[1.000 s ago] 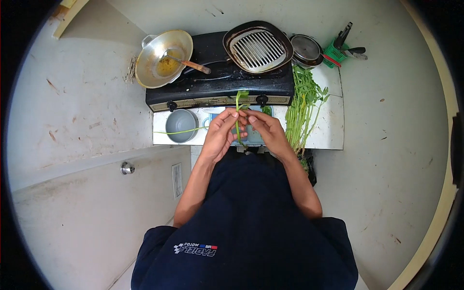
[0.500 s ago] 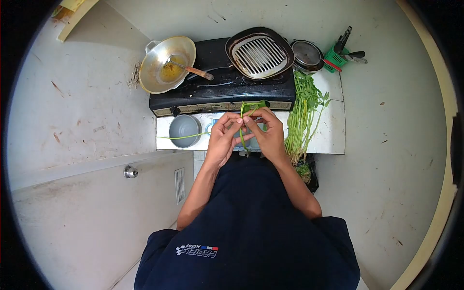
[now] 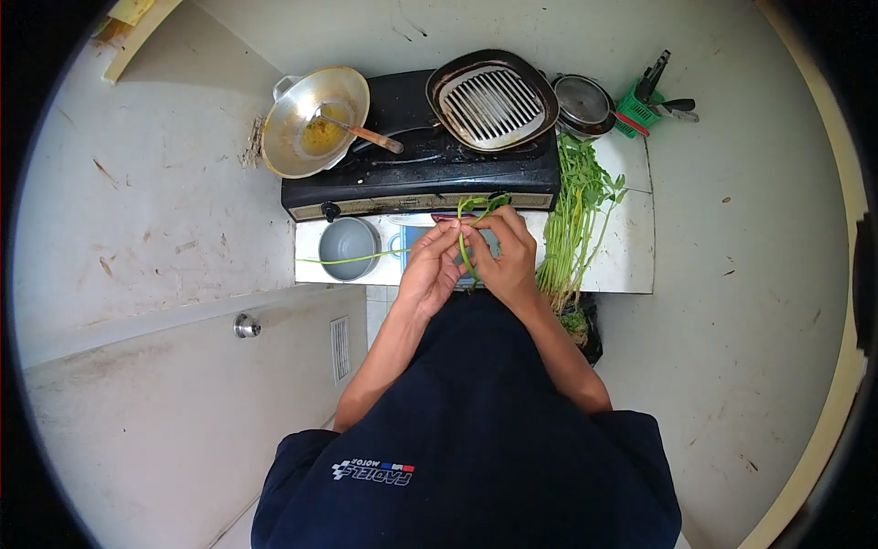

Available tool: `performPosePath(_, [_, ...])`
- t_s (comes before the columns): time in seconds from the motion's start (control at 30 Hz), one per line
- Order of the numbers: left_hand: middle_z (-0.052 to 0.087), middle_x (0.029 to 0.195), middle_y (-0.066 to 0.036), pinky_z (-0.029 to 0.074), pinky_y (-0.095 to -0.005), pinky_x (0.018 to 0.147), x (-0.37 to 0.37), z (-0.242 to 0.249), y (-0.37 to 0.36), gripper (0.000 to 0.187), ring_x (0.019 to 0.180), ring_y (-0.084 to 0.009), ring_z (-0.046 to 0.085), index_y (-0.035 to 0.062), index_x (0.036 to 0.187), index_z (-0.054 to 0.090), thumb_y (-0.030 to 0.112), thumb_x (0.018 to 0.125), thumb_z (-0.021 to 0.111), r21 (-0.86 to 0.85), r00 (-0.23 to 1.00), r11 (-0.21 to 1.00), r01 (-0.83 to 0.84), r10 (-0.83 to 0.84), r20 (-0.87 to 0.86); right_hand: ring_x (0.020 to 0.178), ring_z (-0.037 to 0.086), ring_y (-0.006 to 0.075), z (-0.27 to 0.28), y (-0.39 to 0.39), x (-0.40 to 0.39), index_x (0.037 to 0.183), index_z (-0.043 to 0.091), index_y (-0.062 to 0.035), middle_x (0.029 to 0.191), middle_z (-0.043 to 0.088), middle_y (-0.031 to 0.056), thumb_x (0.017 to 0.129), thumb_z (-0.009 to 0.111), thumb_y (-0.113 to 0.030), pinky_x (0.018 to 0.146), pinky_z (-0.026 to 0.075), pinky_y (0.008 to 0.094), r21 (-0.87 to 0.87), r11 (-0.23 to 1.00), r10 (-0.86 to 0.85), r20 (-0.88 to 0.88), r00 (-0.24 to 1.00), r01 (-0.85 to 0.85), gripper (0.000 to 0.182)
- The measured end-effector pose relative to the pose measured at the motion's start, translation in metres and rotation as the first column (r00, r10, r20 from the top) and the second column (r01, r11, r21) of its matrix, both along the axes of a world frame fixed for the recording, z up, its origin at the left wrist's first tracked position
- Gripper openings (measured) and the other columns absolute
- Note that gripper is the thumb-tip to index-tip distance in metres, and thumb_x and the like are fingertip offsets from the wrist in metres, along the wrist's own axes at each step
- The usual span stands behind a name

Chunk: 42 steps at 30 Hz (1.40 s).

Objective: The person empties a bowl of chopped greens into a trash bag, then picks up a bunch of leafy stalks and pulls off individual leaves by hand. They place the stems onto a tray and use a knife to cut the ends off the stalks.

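Note:
Above the counter's front edge, both of my hands are pinched together on a green leafy vegetable stalk [image 3: 464,247]. My left hand [image 3: 432,270] is closed on it with thumb and fingertips. Close against it, my right hand [image 3: 505,256] pinches the same stalk, whose leafy top bends over toward the stove. A long thin green stem [image 3: 389,253] runs leftward from my left hand across a grey bowl [image 3: 347,242]. Beneath my hands lies a blue container [image 3: 411,238], mostly hidden.
A black stove [image 3: 421,183] backs the counter, bearing a wok [image 3: 283,137] with a ladle [image 3: 375,138] and a grill pan [image 3: 492,105]. To the right lie a bundle of leafy greens [image 3: 574,220], stacked pans [image 3: 583,102] and a green utensil basket [image 3: 635,112].
My left hand has shifted slightly right and its fingers have curled in. The stalk's leafy top has turned a little, and more of the blue container shows.

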<state>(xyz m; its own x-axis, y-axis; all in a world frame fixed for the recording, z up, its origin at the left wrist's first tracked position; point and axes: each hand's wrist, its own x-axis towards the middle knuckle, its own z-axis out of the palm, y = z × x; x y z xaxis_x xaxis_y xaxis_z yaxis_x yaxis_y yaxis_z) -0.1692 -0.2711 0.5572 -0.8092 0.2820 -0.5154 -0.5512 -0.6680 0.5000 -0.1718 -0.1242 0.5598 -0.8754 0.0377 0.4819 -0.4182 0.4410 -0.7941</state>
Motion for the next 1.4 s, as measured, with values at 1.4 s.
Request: performPosePath(1.4, [0.076,0.105,-0.010,0.039,-0.0181,0.063,-0.027,0.017,0.000,0.020,0.073,-0.0014,0.053,0.0009,0.112,0.066,0.005,0.094,0.072,-0.286,0.974,0.958,-0.008,-0.057,-0.219,0.064,0.060,0.0204,0.020,0.060,0.018,0.096,0.067,-0.0006,0.072,0.063,0.0094,0.093,0.072,-0.014,0.062,0.048,0.0332,-0.118,0.859,0.467,0.581,0.667,-0.499,0.014])
